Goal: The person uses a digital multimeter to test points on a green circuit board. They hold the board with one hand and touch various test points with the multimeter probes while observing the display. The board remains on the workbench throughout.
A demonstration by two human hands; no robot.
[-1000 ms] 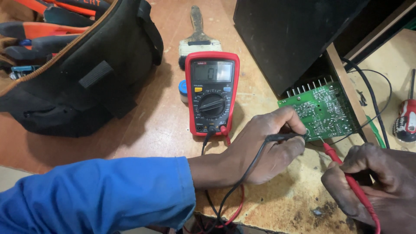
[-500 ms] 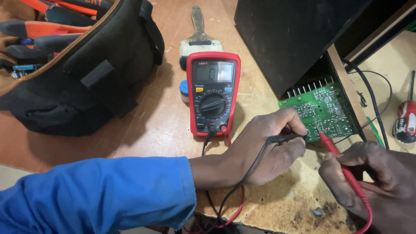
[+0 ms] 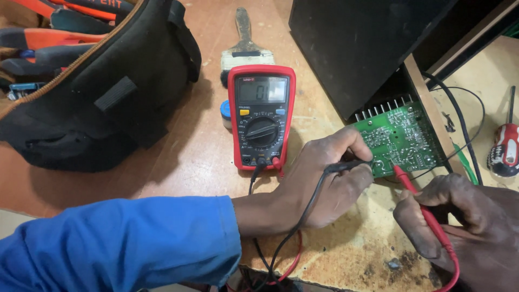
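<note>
One green circuit board (image 3: 401, 139) is seen at the right, tucked against the near edge of a black cabinet (image 3: 362, 46). Two probes are applied to it. The black probe (image 3: 348, 165) is pinched in the closed fingers of the left hand (image 3: 324, 181), its tip at the board's near left edge. The red probe (image 3: 419, 203) is clamped in the right hand (image 3: 465, 221), its tip touching the board's near edge. One red multimeter (image 3: 261, 116) lies left of the board, one brush (image 3: 244, 46) beyond it, one black tool bag (image 3: 102, 92) far left, one screwdriver (image 3: 505, 146) far right. Open bench is left between bag and meter.
</note>
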